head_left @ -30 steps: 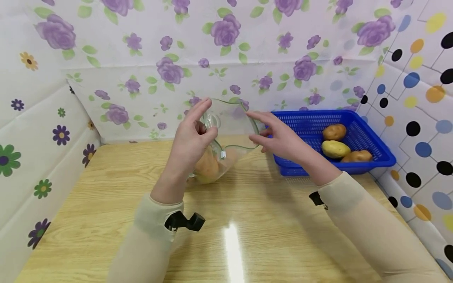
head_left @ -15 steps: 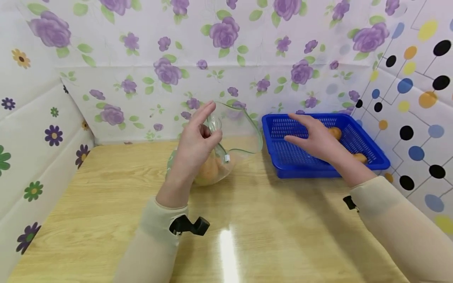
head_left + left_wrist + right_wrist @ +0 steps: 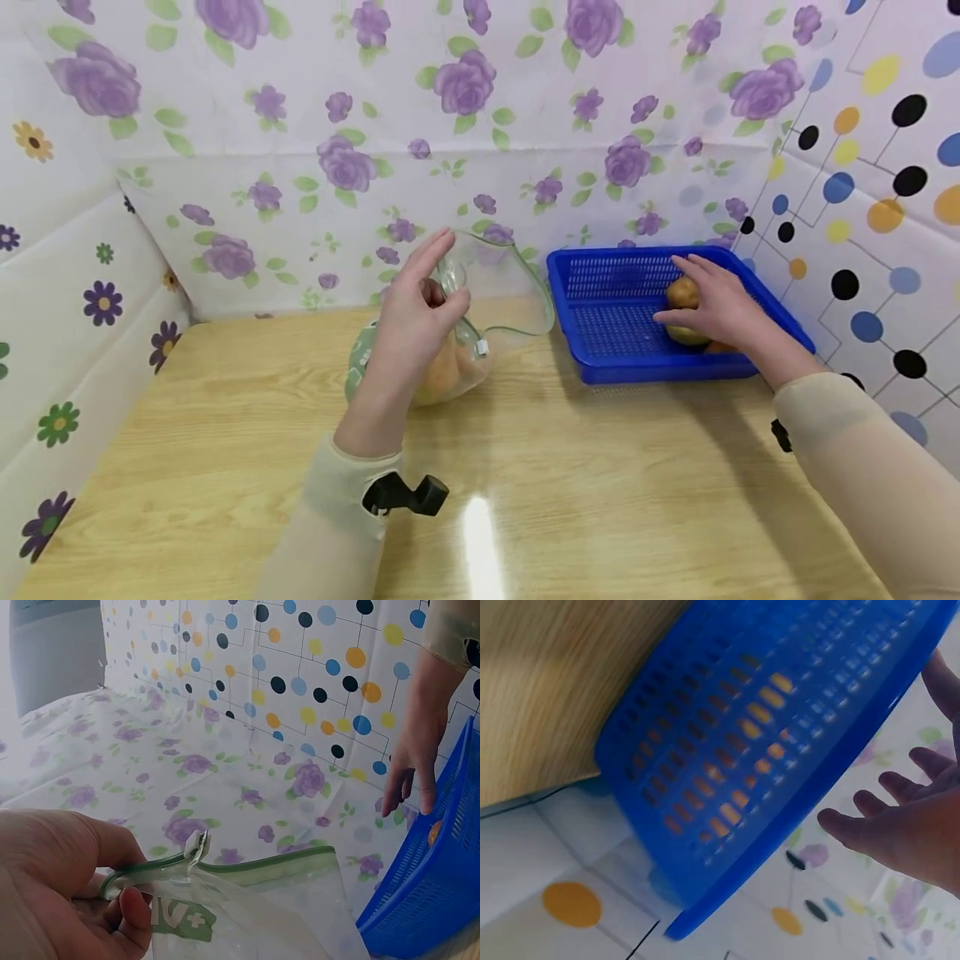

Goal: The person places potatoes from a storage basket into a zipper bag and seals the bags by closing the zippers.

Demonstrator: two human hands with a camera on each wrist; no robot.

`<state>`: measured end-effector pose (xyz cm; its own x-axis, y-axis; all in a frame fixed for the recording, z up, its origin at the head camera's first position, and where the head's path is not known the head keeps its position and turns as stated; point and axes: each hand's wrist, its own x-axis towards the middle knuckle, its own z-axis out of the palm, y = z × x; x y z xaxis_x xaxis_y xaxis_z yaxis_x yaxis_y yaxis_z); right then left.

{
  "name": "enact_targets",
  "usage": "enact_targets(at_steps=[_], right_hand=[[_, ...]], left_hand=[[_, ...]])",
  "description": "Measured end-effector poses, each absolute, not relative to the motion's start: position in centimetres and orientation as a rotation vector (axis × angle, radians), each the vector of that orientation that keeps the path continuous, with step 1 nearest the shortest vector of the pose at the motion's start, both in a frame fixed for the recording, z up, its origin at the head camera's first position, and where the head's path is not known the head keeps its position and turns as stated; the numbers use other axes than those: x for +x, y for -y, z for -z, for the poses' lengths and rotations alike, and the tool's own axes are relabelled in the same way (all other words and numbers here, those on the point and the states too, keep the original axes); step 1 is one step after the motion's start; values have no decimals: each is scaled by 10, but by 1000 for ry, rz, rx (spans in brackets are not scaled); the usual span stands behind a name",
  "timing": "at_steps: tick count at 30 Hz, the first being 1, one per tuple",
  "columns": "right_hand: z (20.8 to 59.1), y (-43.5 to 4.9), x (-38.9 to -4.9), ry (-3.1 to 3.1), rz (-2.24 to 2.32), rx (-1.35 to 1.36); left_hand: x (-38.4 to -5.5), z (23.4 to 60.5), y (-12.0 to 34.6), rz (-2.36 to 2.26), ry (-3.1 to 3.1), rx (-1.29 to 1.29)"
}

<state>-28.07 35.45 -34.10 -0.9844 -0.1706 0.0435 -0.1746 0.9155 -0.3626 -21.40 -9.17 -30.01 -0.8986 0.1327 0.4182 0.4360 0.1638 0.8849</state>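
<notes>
My left hand pinches the left edge of the mouth of a clear zip bag with a green-lined rim and a white slider. The bag's mouth gapes. Orange-brown, potato-like things show through its lower part, partly behind the hand. In the left wrist view, the bag's green-trimmed edge runs out from between thumb and fingers. My right hand, thumb and fingers spread, reaches over the blue basket above a brown potato and a yellowish potato. Another potato is mostly hidden under that hand.
The basket stands on the wooden table near the right wall with dots. A flowered sheet covers the back, and another patterned sheet lines the left side.
My right hand has let go of the bag's right edge and moved right, over the potatoes in the basket. My left hand keeps its hold on the bag.
</notes>
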Motion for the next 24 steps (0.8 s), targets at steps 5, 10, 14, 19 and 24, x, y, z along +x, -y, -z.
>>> enact_targets(at_steps=[5, 10, 14, 19, 24], right_hand=[[347, -369, -282, 3113, -604, 267], [356, -383, -283, 3148, -665, 265], [364, -390, -284, 3165, -701, 297], [369, -399, -289, 3187, -685, 327], [375, -407, -293, 3233, -648, 316]], left_hand=[[-213, 303, 94, 1799, 2187, -545], [-213, 304, 93, 1807, 2180, -553], [-212, 303, 93, 1808, 2187, -543], [-213, 303, 94, 1822, 2186, -539], [-213, 305, 95, 1831, 2174, -562]])
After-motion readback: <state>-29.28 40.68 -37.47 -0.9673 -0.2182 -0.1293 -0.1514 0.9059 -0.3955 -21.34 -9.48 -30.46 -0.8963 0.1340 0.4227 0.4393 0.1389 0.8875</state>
